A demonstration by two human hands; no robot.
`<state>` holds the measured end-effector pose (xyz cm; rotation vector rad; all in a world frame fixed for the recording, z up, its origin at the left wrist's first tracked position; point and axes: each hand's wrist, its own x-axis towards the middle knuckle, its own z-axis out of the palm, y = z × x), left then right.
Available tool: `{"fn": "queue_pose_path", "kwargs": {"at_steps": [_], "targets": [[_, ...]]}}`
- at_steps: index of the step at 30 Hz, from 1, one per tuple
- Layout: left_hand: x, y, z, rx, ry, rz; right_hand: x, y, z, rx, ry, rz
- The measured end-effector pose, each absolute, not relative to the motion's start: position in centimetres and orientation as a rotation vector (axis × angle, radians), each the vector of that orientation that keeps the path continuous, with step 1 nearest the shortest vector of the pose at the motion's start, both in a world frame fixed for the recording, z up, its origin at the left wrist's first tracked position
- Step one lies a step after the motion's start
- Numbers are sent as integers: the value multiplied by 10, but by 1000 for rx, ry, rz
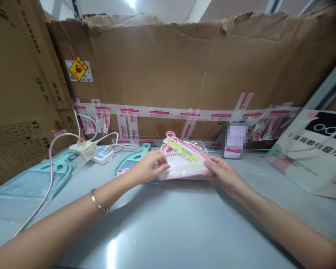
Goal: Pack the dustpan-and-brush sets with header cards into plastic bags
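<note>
A pink dustpan and brush set [182, 170] in clear plastic wrap is between my hands, tilted up over the table. A yellow label [182, 150] crosses its front, and white bristles show through the wrap. My left hand [151, 164] pinches the set's left edge, with thumb and fingers curled in. My right hand [225, 175] grips the right corner, thumb on the front and the other fingers partly hidden behind. Just behind my left hand lies a teal dustpan and brush set [131, 160], partly covered by that hand.
Another teal dustpan set [36, 179] lies at the left under a white cable [50, 164]. A plug adapter [86, 150] sits in a white power strip [103, 156]. A phone [233, 140] leans on the cardboard wall [156, 67]. A printed bag [310, 153] stands right.
</note>
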<state>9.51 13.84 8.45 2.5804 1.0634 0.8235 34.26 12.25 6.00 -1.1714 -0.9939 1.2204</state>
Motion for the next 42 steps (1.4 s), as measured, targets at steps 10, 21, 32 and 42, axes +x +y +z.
{"fn": "queue_pose_path", "kwargs": {"at_steps": [10, 21, 32, 42], "targets": [[138, 221, 87, 2519, 1146, 896, 348, 122, 48, -1136, -880, 1240], [132, 222, 79, 2166, 1338, 1142, 351, 131, 47, -1215, -847, 1151], [69, 183, 102, 2377, 1456, 771, 378, 139, 28, -1760, -1603, 277], [27, 158, 97, 2326, 1679, -248, 376, 143, 17, -1581, -1573, 241]]}}
